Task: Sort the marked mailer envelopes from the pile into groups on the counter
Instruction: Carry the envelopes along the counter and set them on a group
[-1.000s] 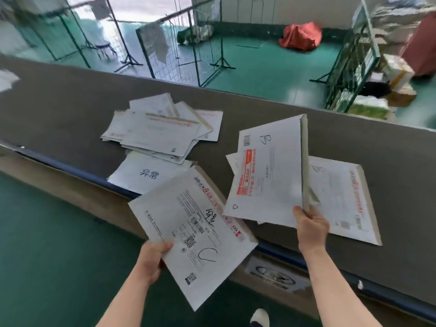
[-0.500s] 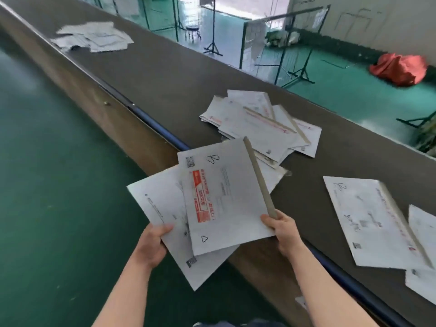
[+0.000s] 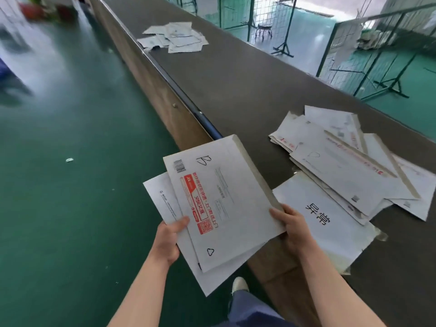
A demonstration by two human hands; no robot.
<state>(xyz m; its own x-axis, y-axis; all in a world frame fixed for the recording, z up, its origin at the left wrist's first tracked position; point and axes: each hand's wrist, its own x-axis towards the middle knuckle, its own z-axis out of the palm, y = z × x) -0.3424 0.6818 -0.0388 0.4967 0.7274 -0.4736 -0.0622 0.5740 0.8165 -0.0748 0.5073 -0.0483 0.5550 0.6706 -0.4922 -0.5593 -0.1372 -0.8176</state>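
A white mailer envelope marked "B" [image 3: 233, 197], with a red printed block and a small triangle, lies on top of a second white envelope [image 3: 162, 201] in front of me, off the counter's edge. My left hand [image 3: 168, 239] grips both at their lower left, thumb on top. My right hand [image 3: 291, 228] holds the "B" envelope at its right edge. On the dark counter [image 3: 236, 90] to my right sits the pile of envelopes [image 3: 349, 161], with a white sheet bearing handwritten characters [image 3: 320, 223] at its near side.
A separate group of envelopes [image 3: 174, 38] lies far down the counter. The counter's blue-edged rim [image 3: 188, 105] runs diagonally past me. Green floor is to the left, my shoe [image 3: 238, 284] below. Wire fence panels on stands [image 3: 283, 24] are behind the counter.
My view has swung left along the counter. My right hand brought the "B" envelope over onto the envelope in my left hand, so both are stacked. The far group has come closer.
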